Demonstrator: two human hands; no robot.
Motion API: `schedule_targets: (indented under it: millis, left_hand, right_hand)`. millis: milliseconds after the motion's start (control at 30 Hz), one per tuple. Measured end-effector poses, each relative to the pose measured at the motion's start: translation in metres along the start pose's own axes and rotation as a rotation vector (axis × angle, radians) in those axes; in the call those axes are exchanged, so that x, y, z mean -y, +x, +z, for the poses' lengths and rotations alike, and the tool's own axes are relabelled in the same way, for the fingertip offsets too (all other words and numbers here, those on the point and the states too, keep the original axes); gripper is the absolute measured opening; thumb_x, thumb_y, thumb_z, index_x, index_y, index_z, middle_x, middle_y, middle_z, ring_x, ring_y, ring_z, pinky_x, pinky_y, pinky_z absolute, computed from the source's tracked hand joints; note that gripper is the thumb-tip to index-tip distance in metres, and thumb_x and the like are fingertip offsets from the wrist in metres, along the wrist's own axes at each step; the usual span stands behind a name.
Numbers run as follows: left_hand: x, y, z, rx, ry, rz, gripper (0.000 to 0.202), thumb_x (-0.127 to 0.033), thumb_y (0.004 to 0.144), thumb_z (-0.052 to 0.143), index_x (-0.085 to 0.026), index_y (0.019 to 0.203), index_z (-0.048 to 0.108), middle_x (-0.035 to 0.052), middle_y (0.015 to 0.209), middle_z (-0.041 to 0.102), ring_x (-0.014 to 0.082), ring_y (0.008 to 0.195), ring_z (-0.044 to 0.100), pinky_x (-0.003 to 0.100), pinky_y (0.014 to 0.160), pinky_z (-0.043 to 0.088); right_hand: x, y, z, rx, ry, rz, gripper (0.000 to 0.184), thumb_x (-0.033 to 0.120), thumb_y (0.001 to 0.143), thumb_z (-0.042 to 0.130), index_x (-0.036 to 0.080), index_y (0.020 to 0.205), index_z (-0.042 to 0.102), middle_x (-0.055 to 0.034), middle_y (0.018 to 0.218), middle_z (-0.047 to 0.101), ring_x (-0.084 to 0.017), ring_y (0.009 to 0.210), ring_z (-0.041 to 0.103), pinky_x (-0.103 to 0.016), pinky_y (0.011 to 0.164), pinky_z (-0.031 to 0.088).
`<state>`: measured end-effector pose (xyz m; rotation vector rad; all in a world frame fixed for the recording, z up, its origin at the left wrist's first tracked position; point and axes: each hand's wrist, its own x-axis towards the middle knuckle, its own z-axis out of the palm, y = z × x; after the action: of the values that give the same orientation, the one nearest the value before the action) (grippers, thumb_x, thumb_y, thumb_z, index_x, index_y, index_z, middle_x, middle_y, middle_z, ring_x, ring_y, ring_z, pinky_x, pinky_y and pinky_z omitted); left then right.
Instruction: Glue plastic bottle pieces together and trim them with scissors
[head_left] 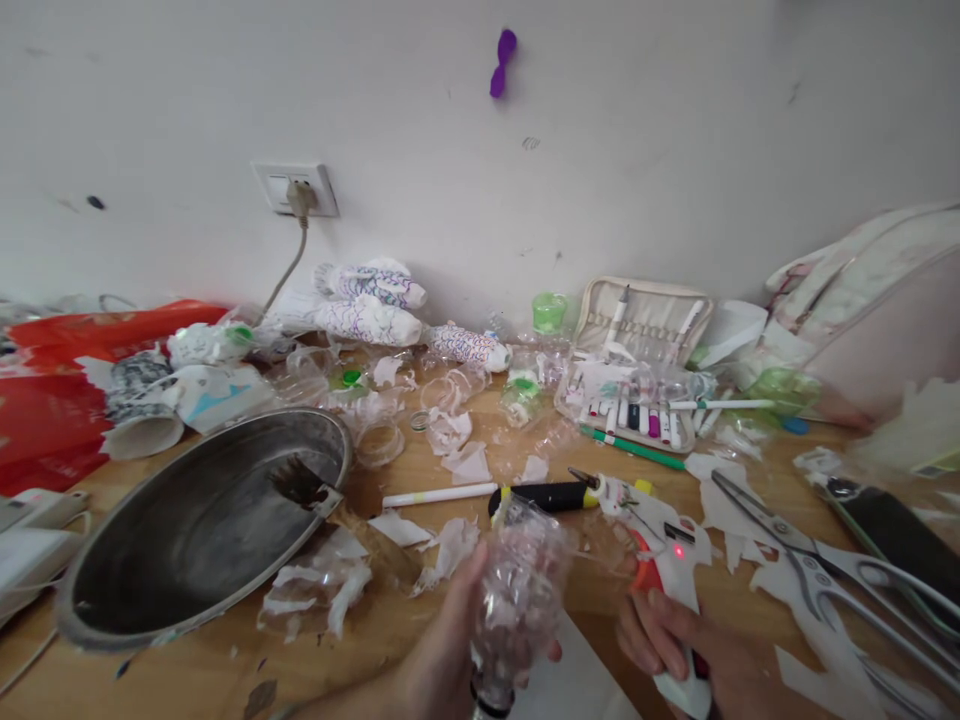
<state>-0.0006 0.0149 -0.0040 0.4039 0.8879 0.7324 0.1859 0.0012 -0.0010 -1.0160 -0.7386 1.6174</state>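
My left hand (442, 640) is closed around a clear, crumpled plastic bottle (521, 590), its neck pointing down toward me and its upper end ragged. In my right hand (664, 635) is a white hot glue gun (660, 525) with an orange trigger and a lit red light. The gun's nozzle points left, and a faint strand, perhaps glue, seems to run between it and the bottle. Just beyond the bottle lies a black and yellow utility knife (551, 496), beside a white stick (439, 494). A white sheet (585, 675) lies under my hands.
A metal basin (82, 610) with a brush (304, 485) stands left. Scissors (795, 545) and a dark phone (892, 530) lie right. Behind are an open marker case (645, 305), decorated white fish shapes (367, 318), plastic scraps and a pale backpack (885, 310).
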Motion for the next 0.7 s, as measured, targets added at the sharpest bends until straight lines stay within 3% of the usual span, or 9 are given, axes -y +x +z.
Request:
schedule_targets:
  millis: [133, 267, 367, 533, 700]
  left_hand:
    - [0.010, -0.005, -0.003, 0.091, -0.025, 0.208, 0.057, -0.059, 0.066, 0.068, -0.026, 0.111, 0.059, 0.0030, 0.085, 0.070, 0.0184, 0.072, 0.065, 0.024, 0.059, 0.045]
    - [0.016, -0.009, -0.009, 0.213, 0.051, 0.413, 0.052, -0.046, 0.066, 0.075, -0.038, 0.114, 0.057, -0.0001, 0.112, 0.063, 0.0233, 0.104, 0.056, 0.034, 0.089, 0.039]
    - [0.018, -0.011, -0.012, 0.200, 0.235, 0.540, 0.055, -0.037, 0.065, 0.077, -0.041, 0.116, 0.057, 0.0009, 0.125, 0.055, 0.0282, 0.116, 0.048, 0.041, 0.097, 0.034]
    - [0.018, -0.010, -0.014, 0.190, 0.412, 0.707, 0.054, -0.028, 0.070, 0.074, -0.047, 0.117, 0.055, -0.0026, 0.133, 0.045, 0.0312, 0.131, 0.030, 0.044, 0.106, 0.028]
    - [0.016, -0.011, -0.015, 0.153, 0.570, 0.789, 0.058, -0.021, 0.072, 0.072, -0.045, 0.120, 0.051, 0.0001, 0.136, 0.042, 0.0304, 0.133, 0.027, 0.047, 0.109, 0.023]
  right_hand:
    - [-0.003, -0.002, 0.001, -0.065, 0.018, 0.057, 0.035, 0.050, 0.065, 0.073, 0.018, 0.062, 0.059, 0.0015, 0.049, 0.052, -0.007, 0.044, 0.042, -0.021, 0.046, 0.028]
    - [-0.003, -0.005, 0.009, -0.088, 0.017, 0.090, 0.038, 0.052, 0.063, 0.075, 0.017, 0.073, 0.063, 0.0023, 0.049, 0.054, -0.008, 0.044, 0.046, -0.019, 0.045, 0.032]
    - [-0.003, -0.007, 0.014, -0.088, 0.001, 0.112, 0.043, 0.057, 0.060, 0.074, 0.017, 0.071, 0.063, 0.0015, 0.047, 0.054, -0.009, 0.045, 0.047, -0.020, 0.046, 0.033]
    - [-0.005, -0.007, 0.014, -0.100, 0.031, 0.145, 0.041, 0.059, 0.057, 0.074, 0.021, 0.073, 0.065, 0.0005, 0.051, 0.056, -0.011, 0.049, 0.049, -0.022, 0.049, 0.038]
    - [-0.006, -0.007, 0.012, -0.074, 0.043, 0.148, 0.037, 0.056, 0.056, 0.075, 0.022, 0.067, 0.063, -0.0010, 0.054, 0.057, -0.012, 0.048, 0.048, -0.023, 0.048, 0.036]
